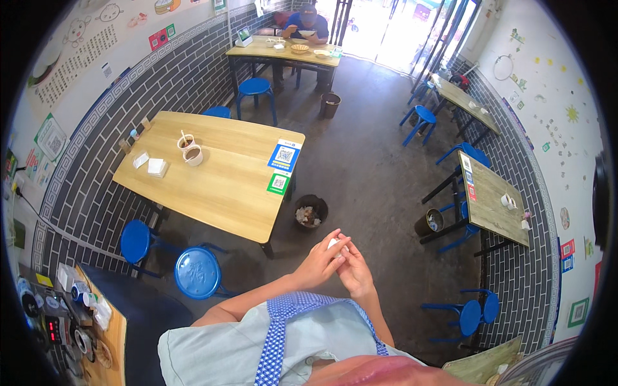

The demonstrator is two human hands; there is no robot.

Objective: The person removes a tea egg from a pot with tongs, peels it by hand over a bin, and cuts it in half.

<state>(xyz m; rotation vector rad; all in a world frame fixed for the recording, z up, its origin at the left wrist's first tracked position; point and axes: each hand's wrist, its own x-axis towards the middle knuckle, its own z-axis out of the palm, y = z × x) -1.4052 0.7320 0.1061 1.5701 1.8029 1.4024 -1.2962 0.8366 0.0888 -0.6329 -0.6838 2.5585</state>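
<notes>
Both hands are together in front of my chest, over the floor. Between them is a small white object (334, 244), mostly covered by fingers, so I cannot tell whether it is a tissue or something firmer. My left hand (314, 264) lies across it from the left, fingers over its top. From the right, my right hand (356, 271) cups it with curled fingers. Just beyond my hands, a dark waste bin (324, 205) stands on the floor with crumpled paper inside. I wear a blue checked apron (268, 354).
A wooden table (231, 193) at left holds two paper cups (193, 156) and napkins (157, 166). Blue stools (197, 272) stand near it. Further tables (497, 198) line the right wall. A person (306, 26) eats at the far table (263, 47). A counter (108, 333) is at lower left.
</notes>
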